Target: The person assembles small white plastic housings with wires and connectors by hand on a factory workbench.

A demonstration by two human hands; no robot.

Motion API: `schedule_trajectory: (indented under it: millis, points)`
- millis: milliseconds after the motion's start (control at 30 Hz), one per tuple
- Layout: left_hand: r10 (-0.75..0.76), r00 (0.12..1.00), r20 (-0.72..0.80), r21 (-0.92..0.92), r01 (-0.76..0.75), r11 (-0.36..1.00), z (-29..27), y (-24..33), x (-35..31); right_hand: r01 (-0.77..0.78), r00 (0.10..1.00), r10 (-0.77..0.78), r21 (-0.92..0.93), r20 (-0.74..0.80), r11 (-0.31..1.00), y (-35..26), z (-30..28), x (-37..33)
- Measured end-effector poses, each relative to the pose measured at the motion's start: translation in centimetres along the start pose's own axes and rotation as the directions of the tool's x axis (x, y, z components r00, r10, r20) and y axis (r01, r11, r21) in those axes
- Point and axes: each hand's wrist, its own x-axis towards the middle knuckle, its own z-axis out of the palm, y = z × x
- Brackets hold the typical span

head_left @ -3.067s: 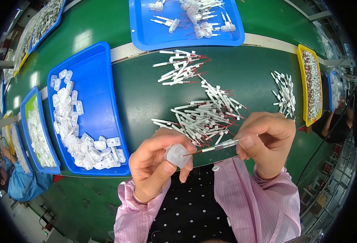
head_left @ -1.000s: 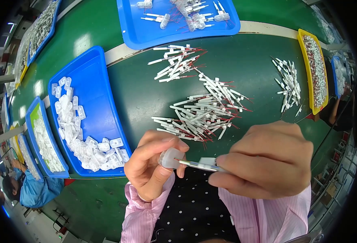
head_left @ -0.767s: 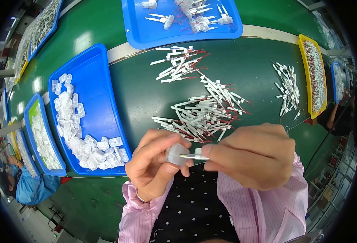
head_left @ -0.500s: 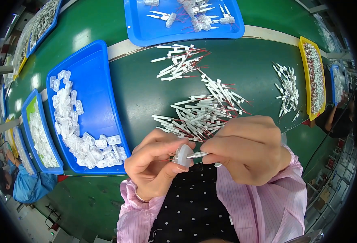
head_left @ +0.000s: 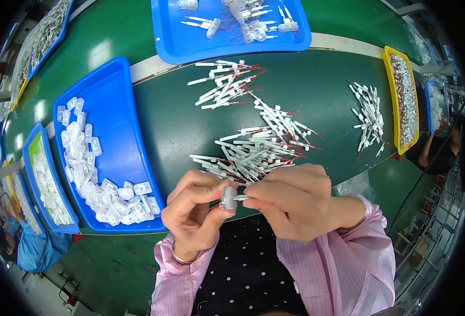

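Note:
Between the thumb and fingers of my left hand (head_left: 194,210) is a small translucent plastic housing (head_left: 228,198). A short red wire sticks out of its left side. My right hand (head_left: 298,203) pinches a thin white stick-shaped part (head_left: 240,198), whose inner end meets the right side of the housing. How deep it sits inside I cannot tell. Just beyond my hands lies a heap of white sticks with red wires (head_left: 253,152), joined to another cluster (head_left: 224,84) farther off.
A blue tray (head_left: 119,131) of clear housings stands to the left. At the far side, another blue tray (head_left: 174,45) holds assembled pieces. To the right are a small pile of white sticks (head_left: 368,116) and a filled yellow tray (head_left: 387,79). Other people sit at both sides.
Both hands have shifted slightly left. The housing has turned more upright, and the stick lies straighter against it, with my right fingers closer to the housing.

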Motion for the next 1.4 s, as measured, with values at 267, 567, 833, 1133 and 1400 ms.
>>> schedule_trajectory:
  millis: [267, 567, 833, 1133, 1400]
  points:
    - [0.025, 0.95, -0.31, 0.008, -0.023, 1.0, -1.5, -0.3, 2.0, -0.323, 0.934, 0.35, -0.58, -0.069, 0.748, 7.7, -1.5, 2.4]
    - [-0.137, 0.961, -0.238, -0.232, 0.081, 0.969, -1.1, 0.1, 2.0, -0.271, 0.96, 0.226, -0.331, -0.167, 0.904, 7.1, -2.0, 3.0]
    - [-0.342, 0.939, 0.032, -0.677, 0.272, 0.684, 0.2, 0.7, 2.0, 0.0, 0.998, 0.015, 0.257, -0.055, 0.966, 1.0, -3.6, 1.8]
    - [-0.328, 0.944, 0.039, -0.649, 0.273, 0.71, 0.9, 1.6, 1.1, 0.079, 0.996, -0.071, 0.17, -0.055, 0.982, 0.3, -3.4, 1.9]
    - [-0.261, 0.965, 0.009, -0.599, 0.215, 0.772, 1.1, 1.7, 0.8, 0.104, 0.994, -0.098, 0.154, -0.05, 0.983, -0.4, -3.4, 1.7]
